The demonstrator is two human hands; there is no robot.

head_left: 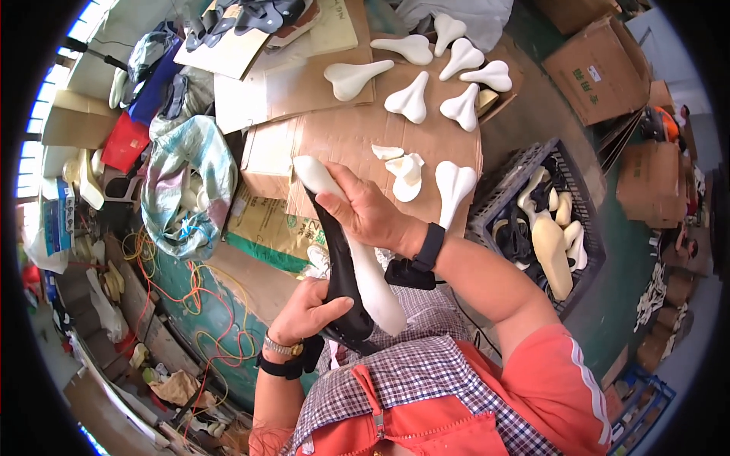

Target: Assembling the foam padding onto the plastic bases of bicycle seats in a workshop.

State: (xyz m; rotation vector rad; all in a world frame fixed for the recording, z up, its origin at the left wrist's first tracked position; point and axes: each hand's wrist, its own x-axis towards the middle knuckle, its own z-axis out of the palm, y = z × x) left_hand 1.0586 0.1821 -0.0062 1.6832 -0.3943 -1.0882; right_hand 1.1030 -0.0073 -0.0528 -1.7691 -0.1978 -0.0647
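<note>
In front of my lap I hold a white bicycle saddle pad (371,285) lengthwise beside a black saddle shell (340,262), the two touching along one side. My right hand (374,214) is wrapped round the narrow upper end of the pad, near the shell's tip. Lower down, my left hand (303,311) grips the wide end of the shell, its thumb lying across the black surface. Just beyond my right hand lie some curved white pieces (408,176) and a loose white saddle pad (454,188). My right palm and left fingertips are hidden.
Several white saddle pads (409,99) lie across the cardboard-covered table (304,140). Dark parts are stacked on boards (334,34) at the far left. A black crate (593,262) of pads stands at right, a woven sack (156,201) at left. Orange cords (199,292) trail over the floor.
</note>
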